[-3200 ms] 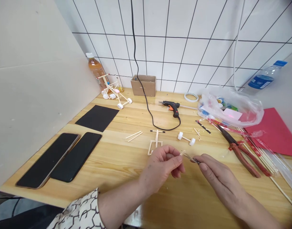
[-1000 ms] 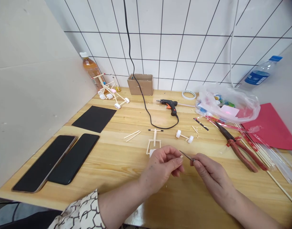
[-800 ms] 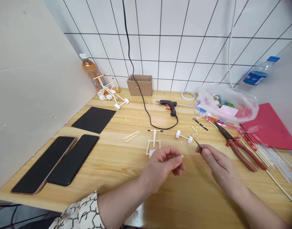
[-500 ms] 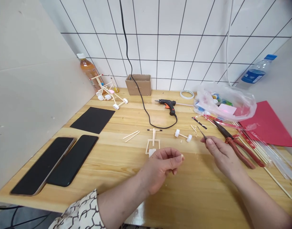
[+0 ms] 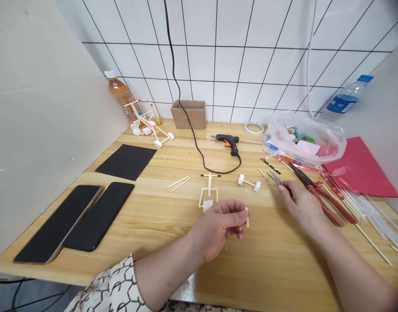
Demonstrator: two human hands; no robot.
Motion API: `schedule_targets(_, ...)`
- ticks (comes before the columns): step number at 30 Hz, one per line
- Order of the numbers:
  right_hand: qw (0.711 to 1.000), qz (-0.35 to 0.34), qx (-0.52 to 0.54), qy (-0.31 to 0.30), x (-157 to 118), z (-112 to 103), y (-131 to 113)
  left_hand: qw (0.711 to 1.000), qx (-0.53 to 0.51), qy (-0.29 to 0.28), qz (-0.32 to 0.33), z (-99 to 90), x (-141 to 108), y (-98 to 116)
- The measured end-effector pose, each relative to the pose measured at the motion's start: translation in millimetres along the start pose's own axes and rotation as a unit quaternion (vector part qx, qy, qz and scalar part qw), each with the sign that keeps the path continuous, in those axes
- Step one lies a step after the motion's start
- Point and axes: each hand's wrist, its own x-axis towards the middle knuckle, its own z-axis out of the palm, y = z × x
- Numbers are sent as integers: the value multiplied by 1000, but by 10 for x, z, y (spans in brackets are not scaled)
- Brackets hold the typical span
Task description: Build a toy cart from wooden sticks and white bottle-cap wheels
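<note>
My left hand [image 5: 225, 221] pinches a short piece of wooden stick [image 5: 247, 217] upright between thumb and fingertips. Scissors [image 5: 276, 178] with slightly parted blades are gripped in my right hand [image 5: 303, 204], their tips pointing up and left over small wood scraps. Just beyond my left hand lies a small stick frame [image 5: 209, 190] with a black-ended crossbar; a white wheel [image 5: 207, 205] sits at its near side, partly covered by that hand. A stick axle with two white wheels [image 5: 249, 183] rests between my hands, further back.
Red-handled pliers [image 5: 328, 203] and several wooden sticks [image 5: 354, 204] lie at the right. A glue gun [image 5: 229, 142] with its cord, a cardboard box [image 5: 189, 115] and a plastic bag [image 5: 307, 141] stand behind. Two phones [image 5: 99, 216] lie left, near a stick model [image 5: 147, 123].
The stick piece in my left hand has turned and now shows its length. My right hand has rotated the scissors, so both blades show, slightly apart.
</note>
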Motion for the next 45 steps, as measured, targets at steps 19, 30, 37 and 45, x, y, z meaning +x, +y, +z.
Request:
schedule_targets(19, 901, -192, 344, -182, -334, -217, -395, 985, 162, -26, 57, -17, 37, -168)
schedule_targets(30, 893, -205, 351, -195, -493, -223, -737, 964, 256, -33, 61, -103, -108, -24)
schedule_targets(37, 924, -194, 311, -105, -491, -186, -884, 842, 470, 56, 258, -262, -322, 149)
schedule_targets(45, 905, -172, 369, -125, -397, -60, -1157, 751, 533, 84, 381, -455, -355, 241)
